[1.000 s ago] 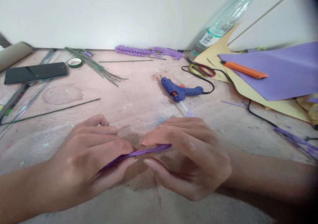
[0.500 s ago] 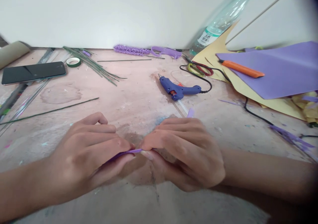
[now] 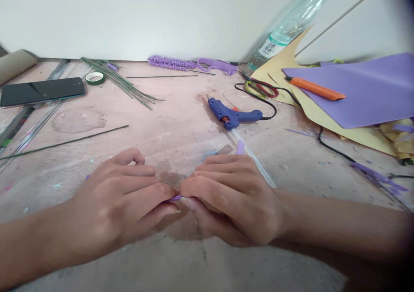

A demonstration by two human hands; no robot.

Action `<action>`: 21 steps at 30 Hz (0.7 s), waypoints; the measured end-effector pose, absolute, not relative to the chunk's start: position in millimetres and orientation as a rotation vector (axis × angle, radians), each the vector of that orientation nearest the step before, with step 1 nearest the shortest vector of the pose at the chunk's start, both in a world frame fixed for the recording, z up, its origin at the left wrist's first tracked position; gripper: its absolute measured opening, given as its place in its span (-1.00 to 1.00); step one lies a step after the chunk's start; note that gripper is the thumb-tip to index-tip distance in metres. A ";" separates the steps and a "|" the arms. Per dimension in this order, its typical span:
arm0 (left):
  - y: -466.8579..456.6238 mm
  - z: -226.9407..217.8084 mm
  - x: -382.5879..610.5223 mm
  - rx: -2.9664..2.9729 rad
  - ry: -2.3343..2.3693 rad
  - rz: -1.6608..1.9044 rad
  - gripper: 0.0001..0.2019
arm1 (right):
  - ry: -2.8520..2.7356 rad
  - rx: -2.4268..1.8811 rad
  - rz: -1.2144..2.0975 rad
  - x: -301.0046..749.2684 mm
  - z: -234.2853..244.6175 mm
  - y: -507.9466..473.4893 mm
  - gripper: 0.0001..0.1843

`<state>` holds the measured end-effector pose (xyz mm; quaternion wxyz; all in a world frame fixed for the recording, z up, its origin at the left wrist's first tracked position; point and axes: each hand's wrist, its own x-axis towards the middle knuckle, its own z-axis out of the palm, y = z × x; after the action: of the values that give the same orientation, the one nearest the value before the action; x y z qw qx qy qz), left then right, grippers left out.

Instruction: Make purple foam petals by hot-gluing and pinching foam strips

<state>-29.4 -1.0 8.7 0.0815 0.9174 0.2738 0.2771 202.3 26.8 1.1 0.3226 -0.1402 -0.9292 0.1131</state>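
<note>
My left hand (image 3: 121,203) and my right hand (image 3: 231,199) meet fingertip to fingertip low over the worn table (image 3: 181,124). Both pinch a thin purple strip (image 3: 175,198), of which only a small bit shows between the thumbs and forefingers. A purple end (image 3: 240,147) sticks up behind my right hand's knuckles. A clear glue stick (image 3: 255,162) lies just beyond my right hand, leading back to a blue glue gun (image 3: 233,114).
Purple sheet (image 3: 365,89) on yellow sheets with an orange cutter (image 3: 315,88) at the right. Scissors (image 3: 260,88), a black cord and a tilted bottle (image 3: 287,24) behind. Green wires (image 3: 123,83), tape roll (image 3: 95,77) and phone (image 3: 42,91) at the left. Purple braided pieces (image 3: 171,62) by the wall.
My hands have drawn together, so the purple strip between them shrank from a long span to a small bit. My right hand shifted left, uncovering the glue stick.
</note>
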 end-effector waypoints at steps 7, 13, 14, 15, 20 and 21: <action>1.9 10.1 -30.0 2.802 0.774 0.838 -0.70 | -2.406 -0.380 0.412 204.1 2.5 28.0 -0.93; 0.8 8.3 -30.8 2.769 0.781 0.812 -0.72 | -2.413 -0.385 0.376 201.1 2.4 26.1 -0.89; 0.6 8.3 -30.4 2.761 0.782 0.806 -0.73 | -2.420 -0.373 0.342 200.2 1.7 25.7 -0.88; 0.5 8.3 -29.9 2.755 0.779 0.803 -0.74 | -2.421 -0.363 0.309 199.5 1.0 25.5 -0.88; 0.9 6.6 -31.9 2.730 0.764 0.797 -0.74 | -2.426 -0.346 0.261 200.6 -0.4 27.7 -0.89; 1.5 6.0 -33.1 2.727 0.758 0.794 -0.76 | -2.429 -0.354 0.299 201.7 -0.3 29.0 -0.89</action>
<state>-33.1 1.5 6.0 0.1010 0.9230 0.2565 0.2686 201.7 29.0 -0.3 0.3284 -0.1352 -0.9278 0.1141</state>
